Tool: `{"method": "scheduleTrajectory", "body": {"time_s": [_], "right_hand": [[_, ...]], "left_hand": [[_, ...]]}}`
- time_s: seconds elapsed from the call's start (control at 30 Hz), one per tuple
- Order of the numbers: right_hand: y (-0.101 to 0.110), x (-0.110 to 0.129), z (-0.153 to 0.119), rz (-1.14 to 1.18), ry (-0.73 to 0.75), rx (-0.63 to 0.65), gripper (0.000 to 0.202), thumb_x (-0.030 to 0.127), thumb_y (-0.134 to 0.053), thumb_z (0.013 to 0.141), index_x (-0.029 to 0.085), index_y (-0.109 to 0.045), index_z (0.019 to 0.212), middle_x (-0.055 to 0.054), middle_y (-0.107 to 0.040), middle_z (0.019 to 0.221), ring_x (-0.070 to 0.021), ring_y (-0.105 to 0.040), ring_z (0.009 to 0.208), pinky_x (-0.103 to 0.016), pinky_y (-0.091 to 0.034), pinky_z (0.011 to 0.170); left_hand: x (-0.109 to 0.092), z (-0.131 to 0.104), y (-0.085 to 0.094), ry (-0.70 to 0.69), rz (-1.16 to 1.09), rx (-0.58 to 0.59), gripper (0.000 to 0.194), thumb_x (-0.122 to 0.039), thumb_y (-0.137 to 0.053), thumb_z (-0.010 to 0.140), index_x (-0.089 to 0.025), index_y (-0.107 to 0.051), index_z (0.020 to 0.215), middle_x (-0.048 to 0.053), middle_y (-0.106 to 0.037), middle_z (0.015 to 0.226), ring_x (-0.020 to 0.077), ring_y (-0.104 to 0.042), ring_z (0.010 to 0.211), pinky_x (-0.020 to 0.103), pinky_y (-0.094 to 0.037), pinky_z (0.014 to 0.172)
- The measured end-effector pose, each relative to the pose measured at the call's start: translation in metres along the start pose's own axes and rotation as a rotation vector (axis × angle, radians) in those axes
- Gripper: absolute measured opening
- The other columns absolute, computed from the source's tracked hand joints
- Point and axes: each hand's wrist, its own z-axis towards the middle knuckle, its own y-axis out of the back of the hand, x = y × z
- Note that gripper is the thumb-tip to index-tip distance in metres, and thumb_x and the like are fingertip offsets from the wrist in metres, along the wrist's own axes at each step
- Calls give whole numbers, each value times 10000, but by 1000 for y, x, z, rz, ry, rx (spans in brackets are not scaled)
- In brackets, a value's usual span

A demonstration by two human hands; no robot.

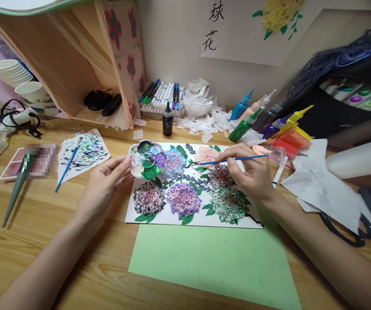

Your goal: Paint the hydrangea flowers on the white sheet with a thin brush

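Note:
My left hand grips a flower-shaped paint palette by its left edge, with green, purple, blue and dark paint in its wells. It hovers over the upper left of a white sheet bearing several raised, textured painted flowers with green leaves. In my right hand is a thin blue paintbrush, its tip at the sheet near a short dark stroke between the blue and pink flowers. Under the sheet's lower edge lies green paper.
Paint bottles and torn white paper scraps lie behind the sheet, near a black bottle and a marker box. Leftward are a paint-smeared paper with another brush and a green-handled brush. Scissors lie right.

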Motion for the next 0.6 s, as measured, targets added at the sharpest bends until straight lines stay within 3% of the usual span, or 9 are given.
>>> {"method": "scheduleTrajectory", "body": {"time_s": [0.43,0.6], "right_hand": [[1,0,1,-54,11,3,171,143,-465,828,229,-603,775,-15,-640,734,-171,-589,714,-325,-446,665],[2,2,2,-107,31,-26,186,131,-462,829,233,-607,772,-6,-654,722,-165,-596,697,-322,-442,664]], "left_hand": [[-1,0,-1,-2,-29,-29,218,-338,-761,685,-213,-734,862,46,-736,913,157,-683,814,191,-563,704],[-3,-1,-2,15,-82,-11,191,-296,-767,695,-195,-734,853,21,-742,881,96,-673,748,140,-545,691]]}}
